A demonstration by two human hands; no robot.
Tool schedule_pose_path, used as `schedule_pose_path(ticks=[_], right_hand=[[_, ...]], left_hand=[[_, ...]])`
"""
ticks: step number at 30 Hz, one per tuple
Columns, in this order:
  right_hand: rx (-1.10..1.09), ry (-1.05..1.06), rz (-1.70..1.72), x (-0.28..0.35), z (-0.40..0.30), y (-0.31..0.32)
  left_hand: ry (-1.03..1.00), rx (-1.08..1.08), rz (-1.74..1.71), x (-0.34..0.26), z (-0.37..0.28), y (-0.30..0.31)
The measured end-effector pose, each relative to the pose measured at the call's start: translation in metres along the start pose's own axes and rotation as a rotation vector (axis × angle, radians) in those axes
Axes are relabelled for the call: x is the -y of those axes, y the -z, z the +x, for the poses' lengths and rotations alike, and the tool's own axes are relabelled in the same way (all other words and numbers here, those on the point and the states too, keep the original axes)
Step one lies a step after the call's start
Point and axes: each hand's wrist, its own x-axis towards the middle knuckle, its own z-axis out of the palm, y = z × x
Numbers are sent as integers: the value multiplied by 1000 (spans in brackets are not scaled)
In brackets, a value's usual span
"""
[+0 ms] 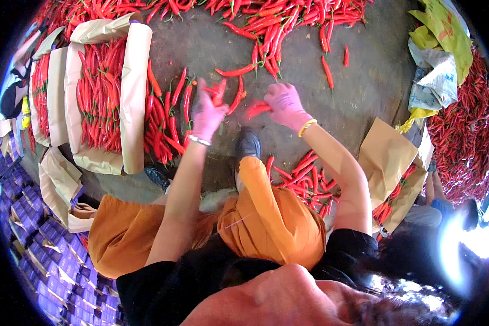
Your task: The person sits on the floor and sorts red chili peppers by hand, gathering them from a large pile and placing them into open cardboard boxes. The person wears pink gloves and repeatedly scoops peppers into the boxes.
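My left hand (208, 111), in a pink glove, holds a few red chilli peppers (218, 93) between thumb and fingers above the concrete floor. My right hand (286, 105), gloved the same way, is closed on a red chilli pepper (257, 109) that is blurred by motion. Left of my left hand, loose chillies (159, 126) lie beside a paper-lined box (137, 98) packed with chillies in lengthwise rows. Past my hands, the edge of a large chilli heap (269, 36) spreads over the floor. One curved chilli (237, 95) appears between my hands, partly hidden at its lower end.
A smaller chilli pile (305, 179) lies by my right knee. At right are a brown paper sheet (387, 150), plastic sacks (436, 77), a large chilli mound (464, 138) and another person's arm (430, 185). Purple cartons (61, 261) fill the lower left; a second filled box (58, 98) stands at left.
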Motion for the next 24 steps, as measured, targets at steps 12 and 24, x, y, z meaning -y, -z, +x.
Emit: schedule_pose_path(ticks=[12, 24], right_hand=[[-126, -145, 9, 18, 129, -8], [67, -224, 312, -18, 134, 12]], left_hand=[[-875, 229, 548, 36, -2, -4], [173, 56, -1028, 20, 0, 25]])
